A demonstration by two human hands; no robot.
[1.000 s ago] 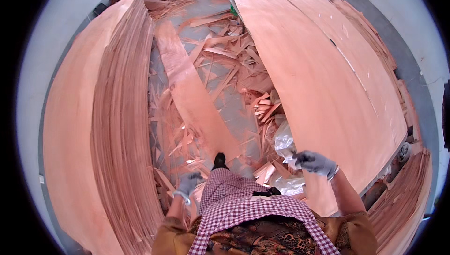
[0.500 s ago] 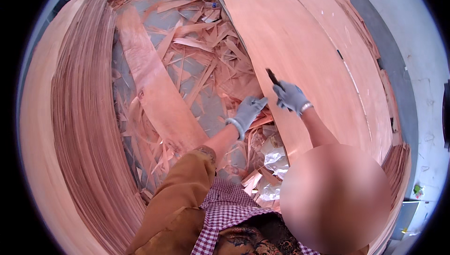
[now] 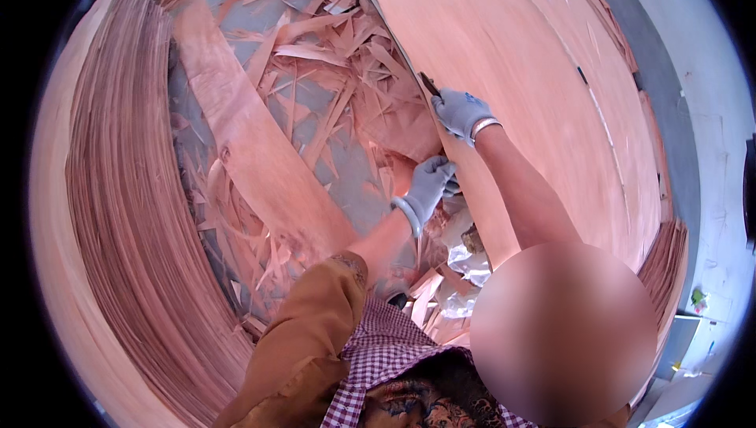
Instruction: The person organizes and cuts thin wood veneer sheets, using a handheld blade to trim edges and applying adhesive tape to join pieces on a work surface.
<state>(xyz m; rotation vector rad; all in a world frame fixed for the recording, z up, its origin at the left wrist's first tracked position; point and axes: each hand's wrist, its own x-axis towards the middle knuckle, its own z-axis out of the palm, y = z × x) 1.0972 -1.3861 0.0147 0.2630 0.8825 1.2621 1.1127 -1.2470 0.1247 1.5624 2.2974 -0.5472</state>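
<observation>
A wide, pinkish-tan wood veneer sheet point(image 3: 512, 97) lies on top of the stack to my right. My right hand point(image 3: 463, 111), in a grey glove, is closed around a dark knife point(image 3: 430, 85), its tip at the sheet's left edge. Lower along that same edge is my left hand point(image 3: 429, 185), gloved too, with its fingers curled closed on the veneer's border. The sheet partly hides those fingertips.
Left stands a tall stack of veneer sheets point(image 3: 130, 215). A long loose veneer strip point(image 3: 260, 160) slants across the floor amid torn veneer scraps point(image 3: 346, 58). Crumpled clear plastic point(image 3: 465, 266) lies below my left hand. A pale wall point(image 3: 709, 152) bounds the far right.
My right hand has moved left and farther away with the knife, from above the sheet to its edge. My left hand has shifted slightly right, its fingers now curled at the edge.
</observation>
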